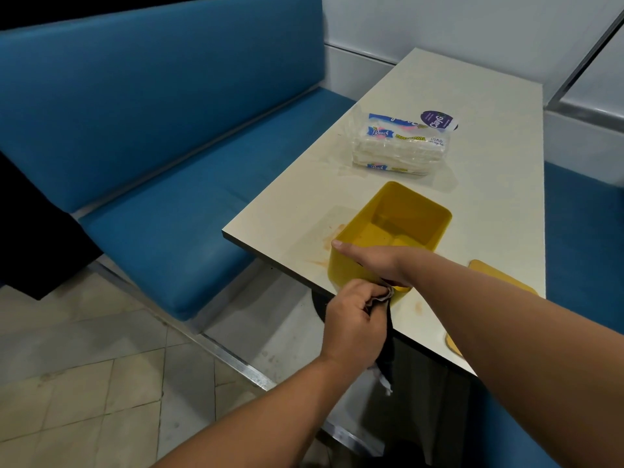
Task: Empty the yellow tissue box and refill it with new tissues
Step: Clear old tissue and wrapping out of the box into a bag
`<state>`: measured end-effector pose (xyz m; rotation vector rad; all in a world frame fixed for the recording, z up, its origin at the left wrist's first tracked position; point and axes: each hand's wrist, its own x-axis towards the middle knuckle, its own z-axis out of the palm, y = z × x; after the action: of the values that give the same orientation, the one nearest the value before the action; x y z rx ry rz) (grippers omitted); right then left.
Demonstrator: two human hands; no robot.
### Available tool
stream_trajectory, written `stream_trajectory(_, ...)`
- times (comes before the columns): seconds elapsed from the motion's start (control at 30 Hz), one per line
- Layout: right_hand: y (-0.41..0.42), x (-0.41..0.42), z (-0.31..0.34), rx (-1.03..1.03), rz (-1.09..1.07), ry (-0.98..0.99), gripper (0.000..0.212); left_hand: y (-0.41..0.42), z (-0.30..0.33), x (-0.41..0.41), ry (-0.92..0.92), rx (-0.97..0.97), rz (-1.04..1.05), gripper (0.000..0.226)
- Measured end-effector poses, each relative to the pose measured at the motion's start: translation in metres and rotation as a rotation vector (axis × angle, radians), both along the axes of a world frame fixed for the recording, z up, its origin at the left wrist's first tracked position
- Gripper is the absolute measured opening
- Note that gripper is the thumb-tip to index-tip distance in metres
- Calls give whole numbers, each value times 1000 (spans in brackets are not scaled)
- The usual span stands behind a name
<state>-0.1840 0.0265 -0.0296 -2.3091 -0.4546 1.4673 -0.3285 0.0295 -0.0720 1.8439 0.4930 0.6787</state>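
Observation:
The yellow tissue box (401, 214) stands open on the white table (489, 157) near its front corner, and its inside looks bare. My right hand (374, 261) lies over the box's near rim and grips it. Just below, at the table edge, my left hand (354, 322) is closed on a dark cloth (386, 352) that hangs down past the table, with a bit of white crumpled tissue at its lower end. A sealed pack of new paper towels (398, 146) lies farther back on the table. The yellow lid (499, 278) rests on the table, partly hidden behind my right forearm.
A purple-labelled item (437, 120) sits behind the paper towel pack. Blue bench seats (169, 146) flank the table on both sides. Orange stains mark the tabletop around the box. Tiled floor lies below on the left.

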Motion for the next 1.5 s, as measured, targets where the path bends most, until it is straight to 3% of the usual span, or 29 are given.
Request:
stream_trajectory(0.07, 0, -1, -1, -8, 6, -12, 125, 8, -3, 3, 6, -28, 57, 18)
stream_trajectory(0.17, 2, -3, 0, -1, 17, -38, 123, 13, -3, 3, 1, -69, 161, 20)
stream_trajectory(0.3, -1, 1, 0, -8, 11, -32, 108, -7, 0, -2, -2, 46, -45, 18)
stream_trajectory(0.43, 1, -2, 0, -2, 32, -43, 134, 8, -7, 3, 17, -57, 137, 20)
stream_trajectory(0.5, 3, -4, 0, 2, 15, -45, 130, 8, -4, 2, 17, -59, 155, 20)
stream_trajectory(0.63, 2, -2, 0, 6, 11, -31, 112, -4, 1, -1, 2, 17, -28, 18)
stream_trajectory(0.73, 1, 2, -4, -23, 38, -43, 125, 9, -4, 2, 24, -38, 109, 19)
stream_trajectory(0.87, 0, 3, -7, 4, 1, -44, 108, 2, 3, 2, -3, -42, 94, 18)
stream_trajectory(1.0, 2, 0, -4, -11, 8, -41, 139, 0, -6, 1, 33, -58, 71, 18)
stream_trajectory(1.1, 3, 0, -5, -17, 36, -35, 125, 4, -6, 1, 87, -87, 94, 19)
stream_trajectory(1.23, 2, 2, -7, 11, 38, -30, 134, -1, 0, 1, 29, -108, 73, 18)
stream_trajectory(1.37, 2, 4, -10, -11, 32, -38, 112, 1, -4, 0, 79, -77, 42, 18)
stream_trajectory(1.5, 1, 3, -7, -11, 22, -21, 125, -6, -4, 1, 2, -51, 33, 17)
